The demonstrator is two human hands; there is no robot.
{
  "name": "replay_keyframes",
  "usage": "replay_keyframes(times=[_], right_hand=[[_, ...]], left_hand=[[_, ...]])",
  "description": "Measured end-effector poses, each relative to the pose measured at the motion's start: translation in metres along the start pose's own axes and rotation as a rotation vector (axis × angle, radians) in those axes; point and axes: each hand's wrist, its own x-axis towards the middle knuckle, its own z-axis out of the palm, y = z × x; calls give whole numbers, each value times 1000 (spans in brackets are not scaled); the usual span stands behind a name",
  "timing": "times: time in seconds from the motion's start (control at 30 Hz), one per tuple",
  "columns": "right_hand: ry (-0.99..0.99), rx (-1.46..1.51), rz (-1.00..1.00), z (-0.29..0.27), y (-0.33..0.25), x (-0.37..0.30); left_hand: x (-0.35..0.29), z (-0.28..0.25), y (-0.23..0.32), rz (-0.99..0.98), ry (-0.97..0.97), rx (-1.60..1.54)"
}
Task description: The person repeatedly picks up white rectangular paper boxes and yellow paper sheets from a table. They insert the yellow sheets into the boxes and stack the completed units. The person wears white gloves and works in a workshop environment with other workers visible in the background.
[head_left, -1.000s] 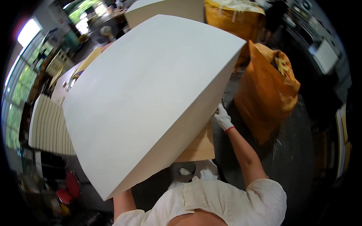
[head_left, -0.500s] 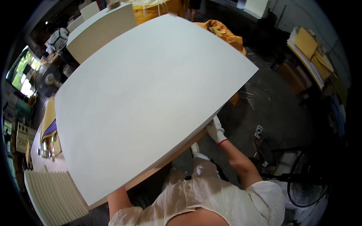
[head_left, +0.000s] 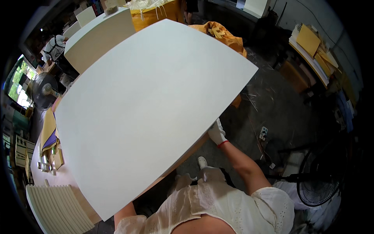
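In the head view, the large white panel (head_left: 156, 109) lies in front of the worker, its left side overlapping the pink desk (head_left: 68, 175) beside the ribbed cream stack (head_left: 56, 208); sound handling, in this assessment, calls for level, even support from both sides, with corners kept clear of that stack. The gloved right hand (head_left: 217, 132) meets the near edge, fingers concealed, so how far its grip is closed cannot be told; the left hand is hidden beneath the panel, grip unverified.
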Motion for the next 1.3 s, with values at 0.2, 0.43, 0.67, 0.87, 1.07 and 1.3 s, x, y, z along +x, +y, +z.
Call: replay_keyframes(times=[0.2, 0.43, 0.67, 0.87, 1.07, 1.3], right_hand=[[-138, 45, -29, -26, 1, 4], [-204, 75, 64, -111, -50, 42], [-175, 816, -161, -185, -148, 74], [-285, 931, -308, -213, -167, 63], [-363, 1056, -308, -213, -148, 56], [-411, 1095, -263, -221, -128, 70]], left_hand=[[29, 11, 34, 92, -51, 76], [57, 15, 219, 823, -234, 391], [-374, 166, 229, 1523, -329, 935], [-459, 331, 133, 1910, -761, 1391], [-431, 394, 97, 1531, -679, 1631], [-442, 409, 100, 1536, -668, 1679]])
